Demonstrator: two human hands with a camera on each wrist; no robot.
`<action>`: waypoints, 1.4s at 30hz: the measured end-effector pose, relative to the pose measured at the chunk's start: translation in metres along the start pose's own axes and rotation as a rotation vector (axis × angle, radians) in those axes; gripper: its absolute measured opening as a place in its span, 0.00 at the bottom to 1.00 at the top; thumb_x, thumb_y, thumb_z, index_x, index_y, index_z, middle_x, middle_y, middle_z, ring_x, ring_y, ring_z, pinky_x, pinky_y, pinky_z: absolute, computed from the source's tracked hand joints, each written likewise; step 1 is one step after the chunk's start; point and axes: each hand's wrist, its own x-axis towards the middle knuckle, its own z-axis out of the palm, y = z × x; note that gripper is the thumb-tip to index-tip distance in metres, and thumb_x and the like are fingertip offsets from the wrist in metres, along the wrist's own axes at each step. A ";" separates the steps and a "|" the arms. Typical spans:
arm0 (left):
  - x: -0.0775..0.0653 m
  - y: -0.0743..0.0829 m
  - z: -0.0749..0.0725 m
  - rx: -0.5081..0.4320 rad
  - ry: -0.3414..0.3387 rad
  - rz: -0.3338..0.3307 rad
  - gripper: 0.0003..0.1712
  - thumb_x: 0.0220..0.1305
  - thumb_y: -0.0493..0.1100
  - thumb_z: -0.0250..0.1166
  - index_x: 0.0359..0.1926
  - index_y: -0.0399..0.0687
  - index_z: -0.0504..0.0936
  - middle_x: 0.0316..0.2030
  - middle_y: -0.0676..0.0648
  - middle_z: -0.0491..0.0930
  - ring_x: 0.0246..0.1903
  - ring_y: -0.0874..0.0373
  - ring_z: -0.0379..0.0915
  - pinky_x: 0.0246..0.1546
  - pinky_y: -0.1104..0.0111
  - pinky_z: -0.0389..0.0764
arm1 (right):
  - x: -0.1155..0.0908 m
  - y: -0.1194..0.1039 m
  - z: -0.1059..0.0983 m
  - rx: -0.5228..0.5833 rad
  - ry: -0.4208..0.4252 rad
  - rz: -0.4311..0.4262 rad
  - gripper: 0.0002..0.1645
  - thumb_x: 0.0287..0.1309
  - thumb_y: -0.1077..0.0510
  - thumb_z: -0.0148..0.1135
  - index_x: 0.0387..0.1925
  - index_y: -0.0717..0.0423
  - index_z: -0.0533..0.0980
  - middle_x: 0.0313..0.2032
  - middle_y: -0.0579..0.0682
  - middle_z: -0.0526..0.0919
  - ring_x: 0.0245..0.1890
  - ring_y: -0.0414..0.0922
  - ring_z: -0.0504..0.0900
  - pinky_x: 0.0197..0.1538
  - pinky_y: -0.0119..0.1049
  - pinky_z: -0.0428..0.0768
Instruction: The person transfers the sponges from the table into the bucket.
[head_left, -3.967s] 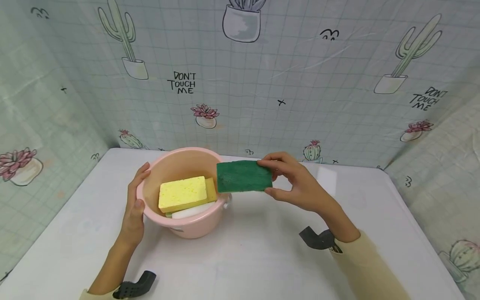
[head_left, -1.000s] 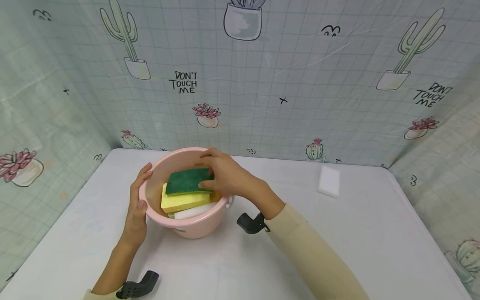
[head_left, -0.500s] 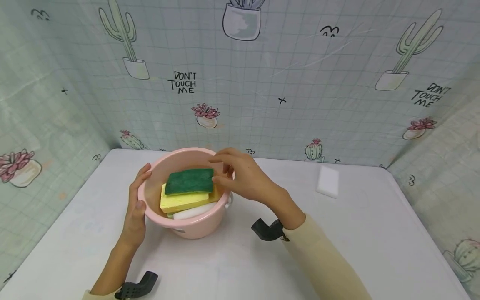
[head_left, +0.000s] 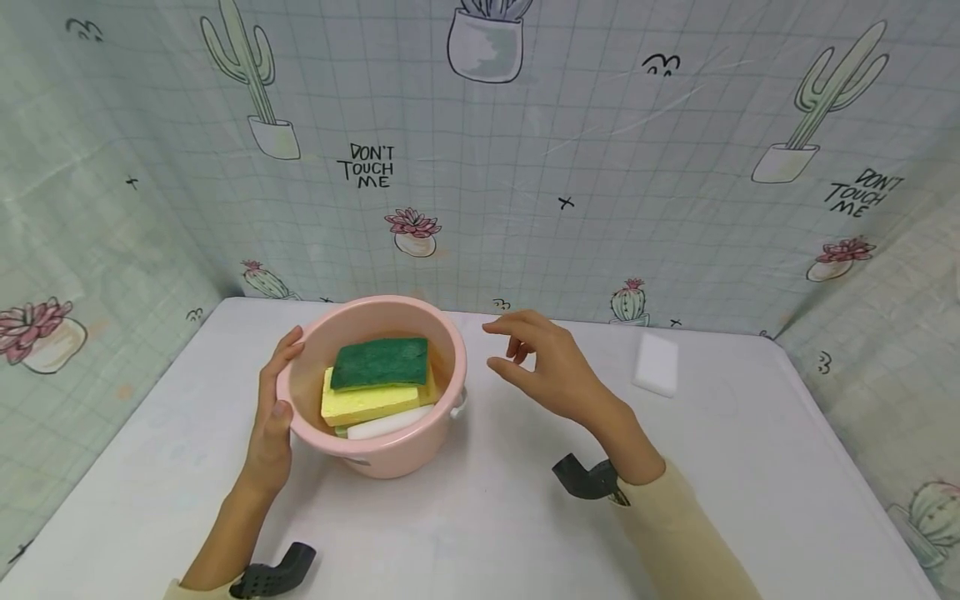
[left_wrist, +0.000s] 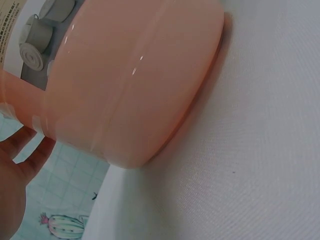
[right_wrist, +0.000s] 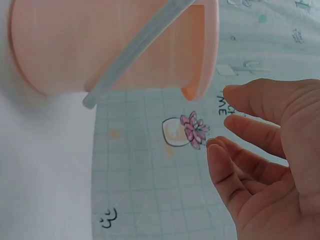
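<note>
A pink bucket (head_left: 405,450) stands on the white table at left of centre. My left hand (head_left: 270,433) holds its left side, fingers and thumb at the rim; the left wrist view shows fingertips (left_wrist: 37,155) against the bucket wall. Inside, a green scouring pad (head_left: 380,363) lies on top of a yellow sponge (head_left: 367,406), with a white block (head_left: 386,423) below and another yellow piece partly hidden behind. To the right of the bucket, my right hand (head_left: 558,367) is in the air with nothing in it, fingers loosely bent and thumb apart.
Another white block (head_left: 656,364) lies on the table (head_left: 480,533) at the back right. A grey handle (right_wrist: 135,55) hangs along the bucket's side in the right wrist view. Behind the table hangs a printed cactus cloth (head_left: 480,167).
The right hand carried the green scouring pad into the bucket, let go of it on the yellow sponge, and drew back to the right. The left hand has stayed at the rim.
</note>
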 end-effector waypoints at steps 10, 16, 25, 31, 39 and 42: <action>0.001 0.000 0.002 -0.028 -0.003 0.001 0.36 0.70 0.55 0.45 0.70 0.38 0.55 0.73 0.40 0.44 0.70 0.48 0.39 0.66 0.65 0.47 | -0.026 0.028 -0.006 0.034 0.081 -0.025 0.23 0.54 0.62 0.69 0.53 0.55 0.78 0.50 0.47 0.78 0.36 0.42 0.78 0.39 0.36 0.80; 0.002 0.000 0.003 -0.019 -0.003 -0.008 0.36 0.69 0.56 0.45 0.70 0.39 0.54 0.73 0.41 0.43 0.70 0.48 0.40 0.66 0.65 0.48 | -0.046 0.048 -0.014 0.005 0.114 0.035 0.24 0.55 0.61 0.68 0.55 0.54 0.77 0.52 0.46 0.77 0.38 0.44 0.79 0.40 0.38 0.80; 0.002 -0.002 0.005 -0.022 -0.003 -0.009 0.36 0.69 0.56 0.45 0.70 0.39 0.55 0.73 0.41 0.44 0.70 0.48 0.40 0.66 0.65 0.48 | -0.076 0.078 -0.031 -0.080 0.161 0.169 0.25 0.54 0.62 0.69 0.56 0.55 0.77 0.51 0.49 0.78 0.40 0.43 0.78 0.40 0.41 0.81; 0.002 -0.001 0.005 -0.035 0.000 -0.006 0.35 0.69 0.55 0.46 0.70 0.39 0.55 0.73 0.41 0.44 0.70 0.48 0.40 0.66 0.65 0.48 | -0.086 0.089 -0.039 -0.112 0.224 0.212 0.25 0.54 0.65 0.68 0.55 0.56 0.77 0.49 0.51 0.78 0.39 0.44 0.78 0.40 0.36 0.80; 0.001 0.001 0.003 -0.014 0.000 -0.016 0.35 0.69 0.53 0.45 0.70 0.39 0.55 0.73 0.41 0.44 0.70 0.48 0.40 0.66 0.66 0.50 | -0.095 0.112 -0.040 -0.152 0.263 0.255 0.24 0.56 0.63 0.67 0.56 0.59 0.76 0.50 0.55 0.77 0.40 0.51 0.79 0.38 0.41 0.81; 0.000 0.002 0.002 -0.009 0.004 -0.026 0.35 0.69 0.53 0.46 0.70 0.39 0.55 0.73 0.41 0.44 0.70 0.49 0.40 0.65 0.67 0.52 | -0.098 0.119 -0.043 -0.179 0.290 0.281 0.25 0.56 0.63 0.67 0.57 0.59 0.75 0.51 0.56 0.76 0.41 0.52 0.79 0.39 0.41 0.81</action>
